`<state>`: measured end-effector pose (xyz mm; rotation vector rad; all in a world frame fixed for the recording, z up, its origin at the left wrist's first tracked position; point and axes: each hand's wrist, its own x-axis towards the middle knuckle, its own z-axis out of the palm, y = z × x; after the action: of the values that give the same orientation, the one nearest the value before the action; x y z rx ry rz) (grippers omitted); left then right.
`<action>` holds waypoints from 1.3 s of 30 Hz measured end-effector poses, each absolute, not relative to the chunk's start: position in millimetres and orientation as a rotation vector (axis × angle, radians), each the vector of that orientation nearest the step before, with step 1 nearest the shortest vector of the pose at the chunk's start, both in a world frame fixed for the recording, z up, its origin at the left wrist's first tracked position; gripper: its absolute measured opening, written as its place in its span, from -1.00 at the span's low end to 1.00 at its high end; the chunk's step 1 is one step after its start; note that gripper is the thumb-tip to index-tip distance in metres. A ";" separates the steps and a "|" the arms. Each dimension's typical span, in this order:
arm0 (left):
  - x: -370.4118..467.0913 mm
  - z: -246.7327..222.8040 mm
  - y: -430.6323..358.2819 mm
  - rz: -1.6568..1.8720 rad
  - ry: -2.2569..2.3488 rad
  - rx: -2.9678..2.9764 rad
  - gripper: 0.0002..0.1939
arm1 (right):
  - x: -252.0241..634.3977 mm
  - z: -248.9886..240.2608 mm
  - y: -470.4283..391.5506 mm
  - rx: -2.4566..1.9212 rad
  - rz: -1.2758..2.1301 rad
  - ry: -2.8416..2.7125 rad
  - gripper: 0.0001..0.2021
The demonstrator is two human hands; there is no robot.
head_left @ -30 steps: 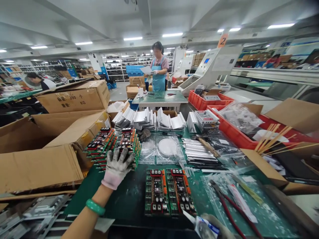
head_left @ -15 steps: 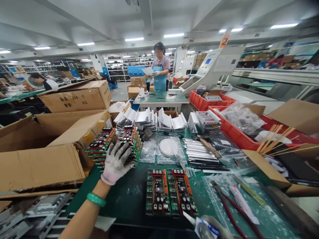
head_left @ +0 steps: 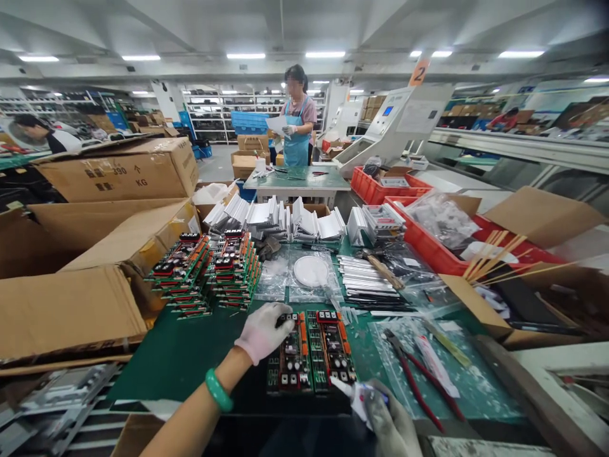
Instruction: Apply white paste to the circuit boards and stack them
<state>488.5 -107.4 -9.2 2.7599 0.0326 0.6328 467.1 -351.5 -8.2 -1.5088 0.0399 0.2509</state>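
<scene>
Two green circuit boards with orange and black components lie side by side at the table's front: a left circuit board (head_left: 294, 358) and a right circuit board (head_left: 333, 355). My left hand (head_left: 267, 330), in a whitish glove, is at the left board's upper left corner, fingers curled onto it and partly hiding it. In my gloved right hand (head_left: 387, 416) is a glue tube (head_left: 361, 401), its white nozzle pointing left at the lower edge of the right board. Two stacks of similar boards, a left stack (head_left: 183, 273) and a right stack (head_left: 234, 270), stand farther back.
Aluminium profiles (head_left: 266, 212) line the back, with metal strips (head_left: 368, 282) and a hammer (head_left: 385, 270) before them. Red-handled pliers (head_left: 419, 384) lie on plastic at right. Cardboard boxes (head_left: 71, 304) flank the left; red crates (head_left: 428, 244) the right. A person (head_left: 297, 124) stands beyond, holding paper.
My left hand has left the board stacks and come right and down onto the left board. My right hand has brought the glue tube up into fuller view. The camera view has shifted slightly.
</scene>
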 end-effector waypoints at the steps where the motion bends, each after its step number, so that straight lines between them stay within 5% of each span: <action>1: 489.0 -8.7 -106.3 0.620 0.039 2.751 -0.88 | 468.9 -5.9 -350.2 -1.467 0.278 0.069 -0.41; 12: 424.9 47.2 -131.6 0.861 -0.763 2.516 -0.82 | 484.7 20.8 -361.9 -1.730 0.258 -0.490 -0.56; 30: 405.0 47.4 -151.1 0.965 -0.833 2.588 -0.77 | 480.5 48.2 -345.6 -1.924 -0.332 -1.235 -0.69; 39: 401.6 50.8 -150.0 0.891 -0.893 2.625 -0.84 | 486.1 37.8 -352.7 -1.829 -0.172 -1.221 -0.72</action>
<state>401.6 -150.0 50.8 2.6250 -0.8934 0.8905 486.1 -352.7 37.8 -1.8286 -1.2215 -0.1718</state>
